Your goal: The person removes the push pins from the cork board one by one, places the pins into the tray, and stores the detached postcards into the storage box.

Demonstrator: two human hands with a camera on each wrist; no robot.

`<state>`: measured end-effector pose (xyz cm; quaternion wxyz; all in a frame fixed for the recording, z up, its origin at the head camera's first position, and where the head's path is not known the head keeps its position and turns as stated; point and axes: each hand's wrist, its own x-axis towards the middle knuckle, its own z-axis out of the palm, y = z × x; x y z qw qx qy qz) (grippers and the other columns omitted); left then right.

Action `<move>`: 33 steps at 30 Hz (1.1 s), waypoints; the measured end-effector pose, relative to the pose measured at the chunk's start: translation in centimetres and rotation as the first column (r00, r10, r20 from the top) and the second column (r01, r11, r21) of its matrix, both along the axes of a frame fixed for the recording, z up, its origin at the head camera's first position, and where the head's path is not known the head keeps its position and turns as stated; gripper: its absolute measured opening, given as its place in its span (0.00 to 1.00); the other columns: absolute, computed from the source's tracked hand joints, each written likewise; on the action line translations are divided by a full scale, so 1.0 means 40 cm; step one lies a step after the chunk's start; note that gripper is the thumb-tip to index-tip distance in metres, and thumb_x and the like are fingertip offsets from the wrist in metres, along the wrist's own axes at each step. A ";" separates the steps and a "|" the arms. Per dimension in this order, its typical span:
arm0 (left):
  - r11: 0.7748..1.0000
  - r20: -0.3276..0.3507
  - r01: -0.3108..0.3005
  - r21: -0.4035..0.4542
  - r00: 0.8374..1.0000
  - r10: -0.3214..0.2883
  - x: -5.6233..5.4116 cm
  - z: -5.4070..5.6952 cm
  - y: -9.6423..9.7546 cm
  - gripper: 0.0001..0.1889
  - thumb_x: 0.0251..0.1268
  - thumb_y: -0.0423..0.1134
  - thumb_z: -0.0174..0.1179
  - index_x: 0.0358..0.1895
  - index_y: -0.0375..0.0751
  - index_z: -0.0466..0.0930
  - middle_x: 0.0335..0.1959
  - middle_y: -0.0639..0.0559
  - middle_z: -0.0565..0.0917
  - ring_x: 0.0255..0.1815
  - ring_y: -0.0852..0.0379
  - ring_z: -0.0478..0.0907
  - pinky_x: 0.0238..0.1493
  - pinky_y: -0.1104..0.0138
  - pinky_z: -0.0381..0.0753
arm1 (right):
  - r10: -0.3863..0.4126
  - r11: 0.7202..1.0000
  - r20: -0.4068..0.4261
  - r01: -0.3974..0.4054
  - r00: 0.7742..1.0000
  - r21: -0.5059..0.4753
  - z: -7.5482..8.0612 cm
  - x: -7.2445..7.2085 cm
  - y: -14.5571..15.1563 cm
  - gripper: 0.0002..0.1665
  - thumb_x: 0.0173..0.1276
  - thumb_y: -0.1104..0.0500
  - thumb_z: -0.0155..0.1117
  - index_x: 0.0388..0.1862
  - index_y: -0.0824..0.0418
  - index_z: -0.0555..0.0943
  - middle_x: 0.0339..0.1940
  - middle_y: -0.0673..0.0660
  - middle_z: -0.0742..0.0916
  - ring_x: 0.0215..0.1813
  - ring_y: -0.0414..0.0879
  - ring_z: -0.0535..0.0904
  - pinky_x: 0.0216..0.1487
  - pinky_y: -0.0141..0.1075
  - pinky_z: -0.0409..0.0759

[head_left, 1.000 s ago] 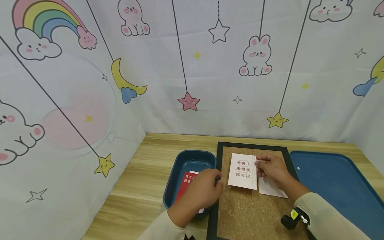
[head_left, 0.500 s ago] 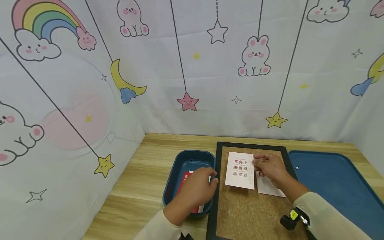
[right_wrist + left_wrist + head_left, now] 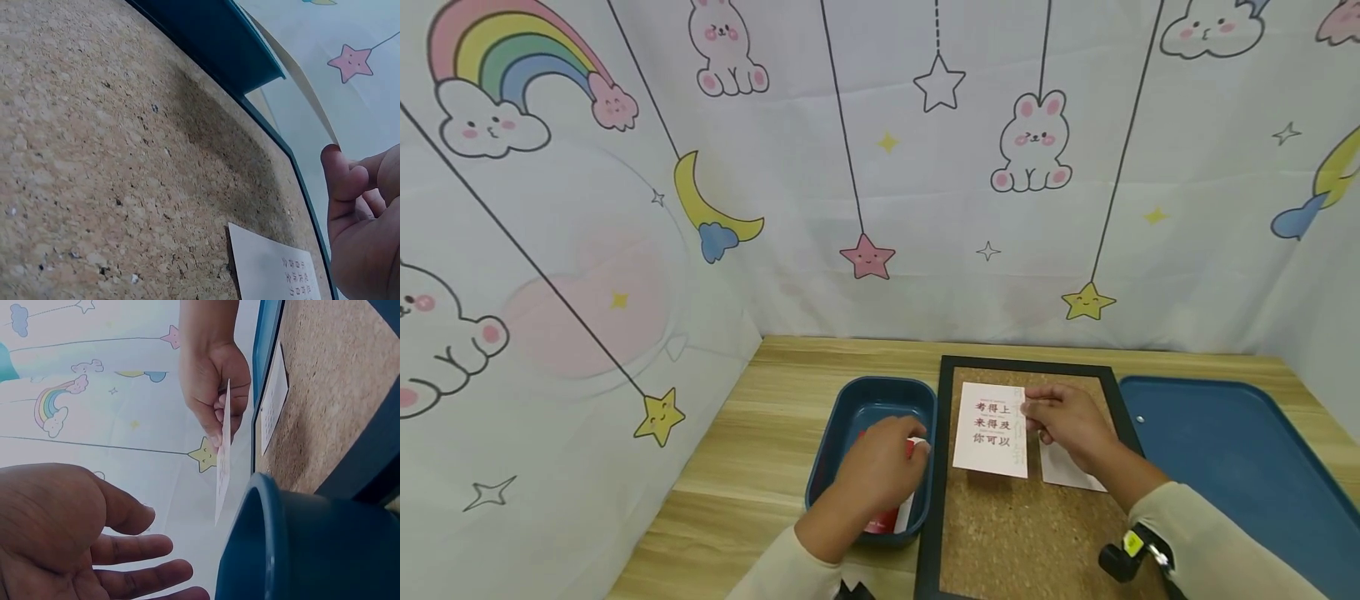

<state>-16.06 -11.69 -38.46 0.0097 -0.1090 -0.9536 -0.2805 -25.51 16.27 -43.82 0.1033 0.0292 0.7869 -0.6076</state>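
Note:
My right hand point(image 3: 1070, 423) pinches a white card point(image 3: 990, 429) with red Chinese characters by its right edge, holding it above the cork board point(image 3: 1007, 533). In the left wrist view the raised card point(image 3: 224, 456) is seen edge-on between the right thumb and fingers. A second white card point(image 3: 1067, 468) lies on the cork, partly covered by the right hand; its red print shows in the right wrist view. My left hand point(image 3: 880, 467) is over the blue bin point(image 3: 872, 387), fingers relaxed and apart, holding nothing. Red and white cards point(image 3: 886, 521) lie in the bin under it.
A black frame point(image 3: 928, 500) borders the cork board. To its right lies a large blue tray point(image 3: 1217, 442) with a small pale bead-like thing point(image 3: 1140, 419) near its left edge. A white cartoon-printed cloth point(image 3: 925, 292) hangs behind the wooden table point(image 3: 737, 467).
My right hand has carried the card slightly left over the board. The left hand has shifted a little left and down over the bin. The second card stays in place.

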 end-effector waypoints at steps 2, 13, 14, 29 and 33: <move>1.000 0.003 -0.012 0.002 1.000 0.012 -0.002 -0.001 -0.004 0.13 0.74 0.41 0.60 0.54 0.40 0.84 0.52 0.44 0.85 0.55 0.45 0.81 0.53 0.48 0.80 | 0.005 1.000 -0.001 -0.005 1.000 -0.003 0.003 0.003 -0.004 0.21 0.77 0.63 0.60 0.64 0.69 0.74 0.42 0.60 0.85 0.38 0.49 0.81 0.29 0.36 0.76; 0.998 0.012 -0.061 -0.013 0.998 0.061 -0.008 -0.009 -0.021 0.14 0.74 0.42 0.60 0.55 0.41 0.85 0.54 0.45 0.85 0.54 0.47 0.81 0.51 0.50 0.82 | 0.039 0.998 0.003 -0.038 0.999 -0.055 0.010 0.021 -0.026 0.20 0.76 0.65 0.61 0.62 0.70 0.73 0.41 0.60 0.85 0.37 0.49 0.81 0.26 0.35 0.75; 0.998 0.014 -0.063 -0.012 0.998 0.063 -0.008 -0.008 -0.023 0.14 0.74 0.42 0.60 0.55 0.41 0.85 0.54 0.45 0.85 0.53 0.48 0.81 0.50 0.50 0.82 | 0.039 0.998 0.002 -0.039 0.999 -0.052 0.011 0.022 -0.027 0.20 0.76 0.65 0.61 0.63 0.69 0.74 0.41 0.60 0.85 0.37 0.50 0.81 0.26 0.35 0.75; 0.988 0.055 -0.155 -0.020 0.986 0.156 -0.013 -0.008 -0.052 0.15 0.73 0.45 0.61 0.57 0.44 0.84 0.58 0.45 0.83 0.55 0.47 0.80 0.50 0.47 0.83 | 0.045 0.998 -0.008 -0.045 0.999 -0.048 0.011 0.039 -0.051 0.19 0.76 0.64 0.61 0.62 0.68 0.74 0.42 0.59 0.86 0.39 0.52 0.84 0.27 0.39 0.76; 0.983 0.052 -0.184 -0.028 0.981 0.185 -0.012 -0.010 -0.059 0.15 0.71 0.45 0.63 0.57 0.45 0.84 0.58 0.45 0.83 0.56 0.46 0.79 0.49 0.47 0.84 | 0.039 0.997 -0.003 -0.039 0.999 -0.061 0.012 0.043 -0.056 0.20 0.76 0.65 0.61 0.63 0.69 0.73 0.42 0.59 0.86 0.38 0.50 0.83 0.26 0.38 0.76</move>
